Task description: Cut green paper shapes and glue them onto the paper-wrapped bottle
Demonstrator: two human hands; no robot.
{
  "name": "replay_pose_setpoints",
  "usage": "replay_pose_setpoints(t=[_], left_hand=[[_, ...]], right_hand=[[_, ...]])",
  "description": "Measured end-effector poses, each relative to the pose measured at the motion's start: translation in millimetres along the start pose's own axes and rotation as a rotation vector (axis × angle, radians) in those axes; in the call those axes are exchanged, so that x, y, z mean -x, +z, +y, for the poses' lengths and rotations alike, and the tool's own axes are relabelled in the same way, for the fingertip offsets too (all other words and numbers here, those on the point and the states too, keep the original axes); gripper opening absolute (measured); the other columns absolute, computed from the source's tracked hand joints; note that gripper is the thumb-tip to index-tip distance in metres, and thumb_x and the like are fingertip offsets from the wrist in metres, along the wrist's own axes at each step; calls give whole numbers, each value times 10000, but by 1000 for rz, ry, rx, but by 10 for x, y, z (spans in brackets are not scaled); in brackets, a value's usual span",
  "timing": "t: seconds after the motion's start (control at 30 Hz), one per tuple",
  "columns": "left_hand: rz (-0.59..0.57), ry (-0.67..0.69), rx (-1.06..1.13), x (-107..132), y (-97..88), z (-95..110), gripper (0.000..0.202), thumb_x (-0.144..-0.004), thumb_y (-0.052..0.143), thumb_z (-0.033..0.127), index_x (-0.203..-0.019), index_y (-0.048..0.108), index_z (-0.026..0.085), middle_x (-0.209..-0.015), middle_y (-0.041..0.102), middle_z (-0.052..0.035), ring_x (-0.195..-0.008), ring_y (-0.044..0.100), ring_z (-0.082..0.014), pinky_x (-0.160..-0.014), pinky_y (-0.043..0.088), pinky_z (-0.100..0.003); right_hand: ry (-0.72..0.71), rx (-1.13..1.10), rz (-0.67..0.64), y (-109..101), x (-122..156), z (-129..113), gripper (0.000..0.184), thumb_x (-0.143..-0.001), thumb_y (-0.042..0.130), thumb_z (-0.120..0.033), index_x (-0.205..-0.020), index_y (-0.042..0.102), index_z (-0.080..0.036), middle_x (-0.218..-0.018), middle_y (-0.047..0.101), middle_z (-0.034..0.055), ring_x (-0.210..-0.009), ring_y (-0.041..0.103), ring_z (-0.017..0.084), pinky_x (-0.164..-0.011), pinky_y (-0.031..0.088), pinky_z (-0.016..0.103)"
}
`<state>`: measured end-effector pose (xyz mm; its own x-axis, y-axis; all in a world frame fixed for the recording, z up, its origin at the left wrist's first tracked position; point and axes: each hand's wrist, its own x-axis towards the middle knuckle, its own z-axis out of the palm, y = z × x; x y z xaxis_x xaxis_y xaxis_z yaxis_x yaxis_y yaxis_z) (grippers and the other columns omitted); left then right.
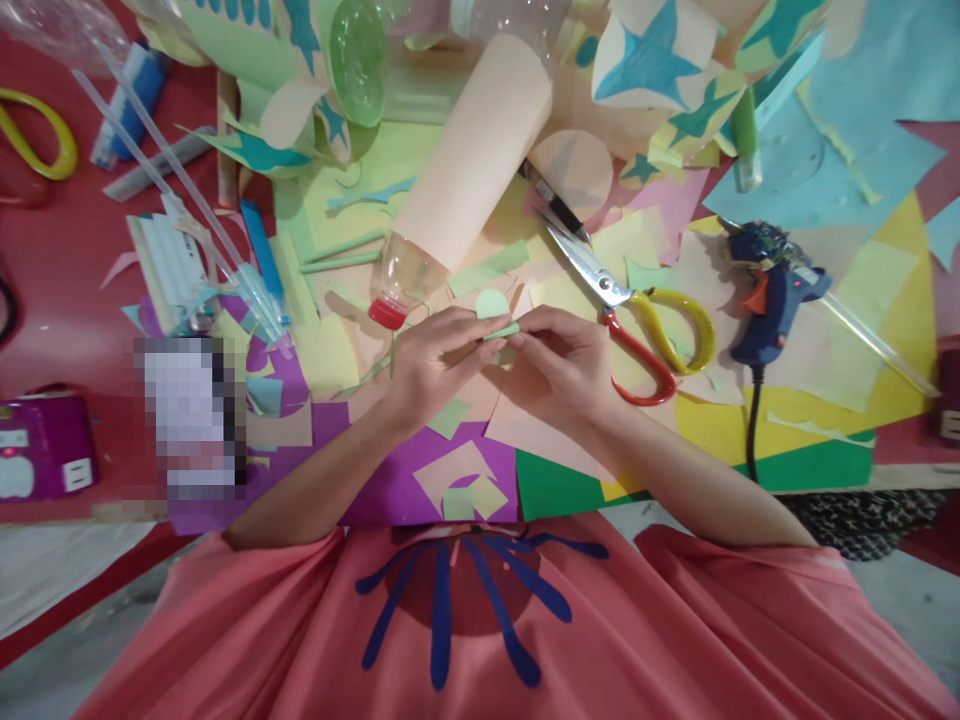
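Both hands meet at the middle of the table over a small pale green paper piece point(493, 304) with a rounded top. My left hand point(431, 362) pinches its left side between thumb and fingertips. From the other side, my right hand point(566, 362) pinches the same paper; its lower part looks folded or rolled into a narrow strip. Just beyond lies a clear plastic bottle point(480, 150) wrapped in peach paper, its red cap pointing toward me. Scissors point(600, 285) with yellow and red handles lie partly open beside my right hand.
A blue glue gun point(772, 300) with a glue stick rests at the right. Clear glue sticks point(259, 300), a blurred-out phone-like object point(187, 415) and a purple pack point(49, 447) lie left. Paper scraps and star cut-outs point(649, 60) cover much of the table. A pen point(559, 208) lies near the bottle.
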<state>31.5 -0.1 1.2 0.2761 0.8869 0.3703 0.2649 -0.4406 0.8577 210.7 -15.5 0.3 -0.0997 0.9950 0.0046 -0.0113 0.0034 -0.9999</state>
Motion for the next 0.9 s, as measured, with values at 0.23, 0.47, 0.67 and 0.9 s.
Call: replay_pose_setpoints(t=[0.23, 0.47, 0.67, 0.9], left_hand=[[9, 29, -6, 5, 12, 5, 166, -978, 682, 327, -1073, 817, 315, -884, 806, -27, -752, 724, -127, -657, 587, -246], [14, 45, 9, -3, 12, -2, 165, -976, 687, 314, -1068, 824, 298, -853, 802, -24, -734, 720, -121, -643, 576, -236], [12, 48, 5, -16, 6, -9, 170, -989, 671, 335, -1048, 829, 310, -851, 802, -21, -729, 716, -116, -647, 564, -237], [17, 83, 0, -40, 12, 20, 170, -972, 700, 350, -999, 836, 253, -825, 810, -28, -708, 728, -103, -600, 547, -193]], right_hand=[[33, -60, 21, 4, 50, 106, 225, -898, 751, -486, -863, 755, -264, -776, 701, 4, -718, 632, 157, -681, 529, 350], [71, -82, 32, 27, 52, 99, 213, -887, 758, -458, -839, 724, -253, -758, 677, -3, -708, 620, 155, -696, 530, 361], [-63, 81, 82, -15, -6, -21, 98, -870, 763, -290, -898, 679, -249, -827, 659, -12, -711, 604, 133, -675, 505, 327], [-403, 272, 79, -47, -42, -16, 79, -950, 668, -227, -904, 720, -265, -812, 693, -8, -758, 636, 160, -673, 532, 331]])
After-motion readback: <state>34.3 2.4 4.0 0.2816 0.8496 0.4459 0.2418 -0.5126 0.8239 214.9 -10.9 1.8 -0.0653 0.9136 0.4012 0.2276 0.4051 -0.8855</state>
